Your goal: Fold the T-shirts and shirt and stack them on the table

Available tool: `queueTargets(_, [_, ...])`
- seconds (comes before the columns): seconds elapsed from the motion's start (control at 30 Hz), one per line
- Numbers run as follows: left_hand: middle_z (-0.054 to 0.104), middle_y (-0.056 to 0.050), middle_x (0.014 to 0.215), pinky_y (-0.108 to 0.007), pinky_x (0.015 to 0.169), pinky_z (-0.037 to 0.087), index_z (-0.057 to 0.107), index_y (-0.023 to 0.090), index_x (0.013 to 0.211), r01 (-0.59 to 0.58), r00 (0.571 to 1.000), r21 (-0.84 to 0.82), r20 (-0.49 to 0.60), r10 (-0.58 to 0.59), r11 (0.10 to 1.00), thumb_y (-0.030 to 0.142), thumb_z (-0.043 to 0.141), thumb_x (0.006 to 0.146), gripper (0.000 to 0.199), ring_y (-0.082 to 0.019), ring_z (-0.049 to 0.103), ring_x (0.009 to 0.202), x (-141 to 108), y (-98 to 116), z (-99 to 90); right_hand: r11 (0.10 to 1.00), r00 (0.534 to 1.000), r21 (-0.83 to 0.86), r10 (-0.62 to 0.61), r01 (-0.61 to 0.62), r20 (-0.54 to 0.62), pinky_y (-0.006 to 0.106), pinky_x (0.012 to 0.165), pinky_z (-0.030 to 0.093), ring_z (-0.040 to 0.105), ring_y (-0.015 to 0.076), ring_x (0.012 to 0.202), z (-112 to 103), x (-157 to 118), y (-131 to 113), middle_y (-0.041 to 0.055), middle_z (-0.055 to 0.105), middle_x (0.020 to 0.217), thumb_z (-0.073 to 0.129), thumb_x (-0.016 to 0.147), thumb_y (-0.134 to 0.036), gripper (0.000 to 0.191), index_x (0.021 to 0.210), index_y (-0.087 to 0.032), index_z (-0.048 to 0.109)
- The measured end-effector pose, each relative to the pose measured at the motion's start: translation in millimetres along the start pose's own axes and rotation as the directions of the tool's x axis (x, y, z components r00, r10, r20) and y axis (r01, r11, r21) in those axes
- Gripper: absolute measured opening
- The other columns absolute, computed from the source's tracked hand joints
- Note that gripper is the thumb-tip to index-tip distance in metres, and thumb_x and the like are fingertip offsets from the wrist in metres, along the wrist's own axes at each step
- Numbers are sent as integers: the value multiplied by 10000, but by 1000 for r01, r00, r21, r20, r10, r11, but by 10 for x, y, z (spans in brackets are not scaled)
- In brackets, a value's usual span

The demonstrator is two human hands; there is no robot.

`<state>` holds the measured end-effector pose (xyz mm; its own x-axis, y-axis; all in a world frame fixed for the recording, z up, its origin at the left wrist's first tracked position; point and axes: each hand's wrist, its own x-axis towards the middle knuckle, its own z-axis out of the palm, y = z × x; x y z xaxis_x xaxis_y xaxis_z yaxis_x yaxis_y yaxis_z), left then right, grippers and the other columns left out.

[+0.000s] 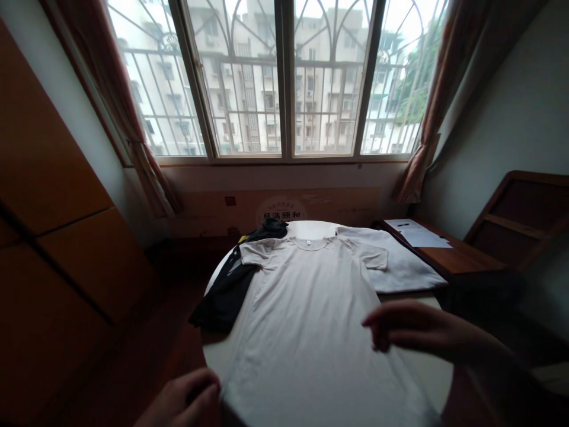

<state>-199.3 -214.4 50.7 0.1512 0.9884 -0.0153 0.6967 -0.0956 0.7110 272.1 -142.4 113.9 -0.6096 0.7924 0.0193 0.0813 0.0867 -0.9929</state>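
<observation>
A white short-sleeved T-shirt (306, 308) lies spread out, neckline toward the window, on a round white table (433, 367). At the lower left, my left hand (182, 397) is closed, its bent fingers pinching at the shirt's left side near the bottom. Over the right side of the shirt is my right hand (413, 329), slightly blurred, with fingers loosely bent and apart and no cloth visible in them. Dark clothing (226, 290) lies partly beneath the shirt's left sleeve. Folded white cloth (400, 261) is beside the other sleeve.
A wooden side table (475, 258) with white papers (418, 233) stands at the right, near a wooden chair back (524, 219). Barred windows (284, 83) and tied curtains (153, 178) are ahead. An orange-brown cabinet (57, 225) fills the left side.
</observation>
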Motion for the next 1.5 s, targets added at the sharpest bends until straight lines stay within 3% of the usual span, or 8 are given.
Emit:
queueTargets(0.07, [734, -30, 757, -242, 602, 521, 769, 212, 876, 56, 985, -43, -161, -63, 997, 536, 533, 848, 402, -191, 664, 679, 427, 189, -184, 930, 993, 350, -115, 109, -3, 474, 911, 544, 702, 270, 1001, -28, 795, -250, 87, 747, 1034, 717, 823, -330, 349, 1157, -232, 715])
queueTargets(0.17, [710, -39, 717, -235, 546, 465, 757, 166, 969, 132, 904, -55, -403, -143, 990, 534, 510, 848, 460, -191, 648, 654, 1236, 230, -449, 669, 983, 721, -131, 181, -126, 427, 1011, 495, 661, 221, 1103, 78, 1922, -303, 71, 733, 1088, 595, 888, -283, 255, 1121, -240, 688])
queueTargets(0.27, [765, -72, 946, -232, 678, 488, 740, 176, 1053, 270, 821, 66, -537, -194, 961, 430, 496, 887, 390, -204, 694, 865, 2064, 102, -677, 502, 944, 844, 143, 189, -296, 382, 945, 531, 685, 187, 984, 247, 2809, -130, 50, 728, 948, 526, 869, -197, 173, 967, -232, 664])
queueTargets(0.43, [746, -125, 1130, -298, 819, 491, 745, 186, 1055, 442, 798, 191, -529, -288, 876, 364, 551, 878, 317, -266, 679, 1036, 2950, -222, -816, 499, 805, 852, 432, 161, -406, 392, 888, 535, 671, 168, 828, 473, 3640, 344, 26, 646, 795, 460, 791, -133, 136, 783, -241, 542])
queueTargets(0.77, [677, -181, 1269, -376, 875, 498, 668, 194, 1229, 505, 791, 233, -510, -338, 831, 489, 612, 835, 496, -344, 629, 1168, 3542, -764, -676, 488, 760, 838, 441, 243, -477, 447, 983, 494, 656, 193, 998, 579, 4294, 1025, 60, 632, 876, 389, 767, -218, 181, 847, -266, 545])
queueTargets(0.97, [750, -103, 1063, -297, 799, 481, 725, 223, 939, 442, 817, 212, -496, -294, 871, 409, 658, 808, 237, -268, 685, 1011, 3663, -852, -648, 417, 785, 862, 414, 287, -462, 426, 1028, 468, 640, 177, 1082, 610, 4440, 1227, 71, 666, 1037, 404, 787, -253, 243, 947, -265, 586])
queueTargets(1.3, [702, -63, 893, -273, 766, 465, 633, 176, 885, 229, 822, 84, -551, -146, 970, 209, 560, 829, 97, -202, 650, 853, 3685, -449, -780, 369, 862, 901, 353, 229, -363, 341, 976, 495, 626, 157, 1120, 650, 4504, 1403, 56, 662, 1165, 453, 883, -363, 221, 973, -265, 630])
queueTargets(1.5, [705, -75, 939, -298, 749, 538, 617, 149, 1083, 69, 914, -85, -393, -97, 994, 205, 552, 848, 250, -189, 676, 829, 3701, -16, -480, 367, 892, 908, 312, 205, -327, 344, 896, 529, 635, 187, 1092, 684, 4483, 1404, 75, 659, 1131, 324, 947, -504, 398, 985, -251, 629])
